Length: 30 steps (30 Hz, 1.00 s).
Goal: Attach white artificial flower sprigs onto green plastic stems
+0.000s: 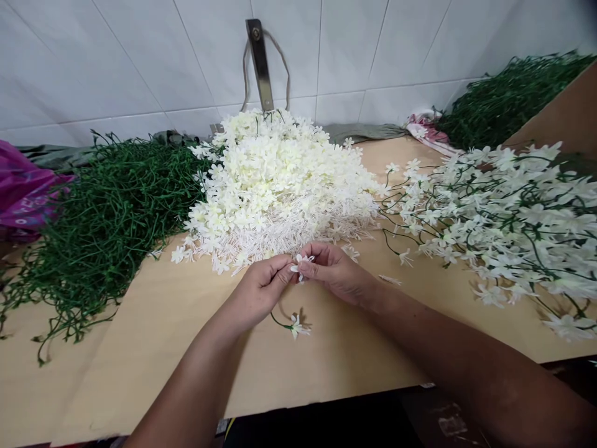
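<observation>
My left hand [261, 289] and my right hand [333, 270] meet in front of me over a light wooden table [153, 348]. Between the pinched fingertips of both hands sits a small white artificial flower [301, 262]. A thin green stem [280, 322] trails down from my left hand and ends in another white flower [297, 326] near the tabletop. Just beyond my hands lies a big heap of loose white flower heads [275, 180].
A tangle of bare green stems [97, 224] covers the left of the table, with a purple bag [23, 193] behind it. Finished flowered stems [504, 218] pile up at right. More green stems [508, 99] lie at the far right by the tiled wall [140, 56].
</observation>
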Each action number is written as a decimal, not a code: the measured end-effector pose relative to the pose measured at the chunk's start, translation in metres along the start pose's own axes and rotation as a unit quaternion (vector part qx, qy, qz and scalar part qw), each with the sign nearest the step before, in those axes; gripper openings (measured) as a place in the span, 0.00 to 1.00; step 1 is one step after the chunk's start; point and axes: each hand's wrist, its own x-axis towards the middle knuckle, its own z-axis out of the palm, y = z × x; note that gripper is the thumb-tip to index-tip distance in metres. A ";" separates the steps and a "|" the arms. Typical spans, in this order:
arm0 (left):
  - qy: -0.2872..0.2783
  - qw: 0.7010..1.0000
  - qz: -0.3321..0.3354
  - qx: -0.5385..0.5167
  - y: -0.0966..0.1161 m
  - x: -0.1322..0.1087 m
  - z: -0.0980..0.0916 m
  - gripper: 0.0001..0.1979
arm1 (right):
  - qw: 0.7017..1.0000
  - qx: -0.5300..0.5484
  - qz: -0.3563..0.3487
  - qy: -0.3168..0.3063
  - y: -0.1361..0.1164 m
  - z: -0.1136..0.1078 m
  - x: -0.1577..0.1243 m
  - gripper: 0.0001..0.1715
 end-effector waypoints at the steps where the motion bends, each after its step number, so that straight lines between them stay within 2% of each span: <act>1: 0.003 1.000 0.001 -0.010 0.000 0.000 0.001 0.15 | 1.000 0.004 0.000 0.003 0.000 0.000 0.000 0.10; 8: 0.007 0.997 -0.020 -0.071 0.007 -0.002 0.003 0.17 | 0.992 0.110 0.051 -0.023 -0.005 0.004 -0.001 0.14; 14: -0.002 0.996 -0.025 -0.083 0.009 -0.003 0.004 0.19 | 0.992 0.099 0.066 -0.029 -0.006 0.006 -0.003 0.17; 21: 0.012 0.996 -0.041 -0.075 -0.003 0.002 0.009 0.22 | 0.999 0.030 0.015 0.010 0.007 0.002 0.004 0.22; 26: 0.023 0.994 -0.045 -0.095 -0.015 -0.002 0.008 0.22 | 1.000 0.001 -0.025 0.004 0.016 0.006 0.009 0.24; 30: 0.030 0.990 -0.037 -0.132 -0.014 -0.006 0.010 0.21 | 0.999 -0.036 -0.032 0.013 0.018 0.009 0.010 0.24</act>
